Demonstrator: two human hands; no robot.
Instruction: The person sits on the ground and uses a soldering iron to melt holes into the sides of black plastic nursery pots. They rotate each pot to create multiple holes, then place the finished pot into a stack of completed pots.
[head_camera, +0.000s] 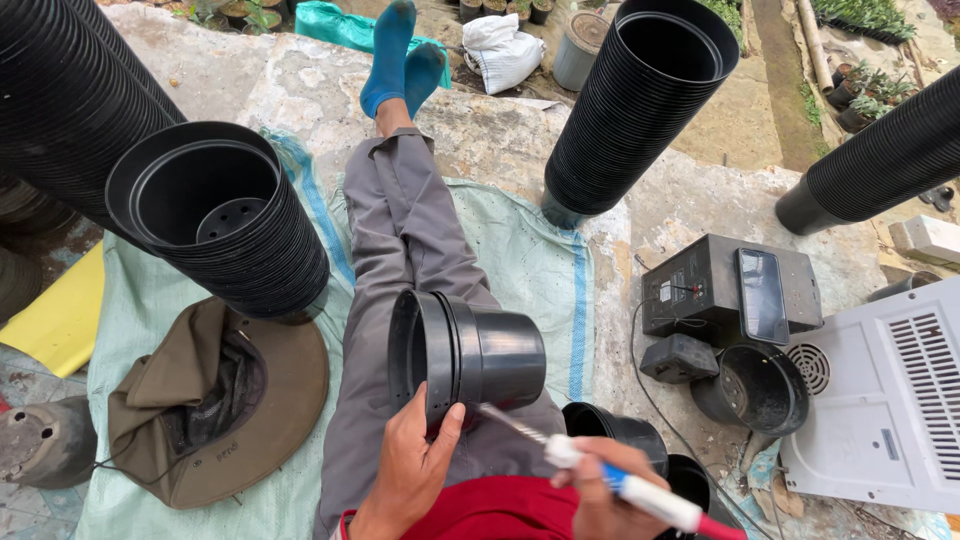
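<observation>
My left hand grips the rim of a black plastic pot that lies on its side over my lap, mouth to the left. A second pot seems nested in it. In my right hand is a white, blue and red tool with a thin metal tip, which points at the pot's lower wall. My legs in grey trousers stretch forward, with blue socks at the far end.
Tall stacks of black pots stand at left, centre back and right. A brown hat lies at left. To the right are a black box with a phone, loose pots and a white vented panel.
</observation>
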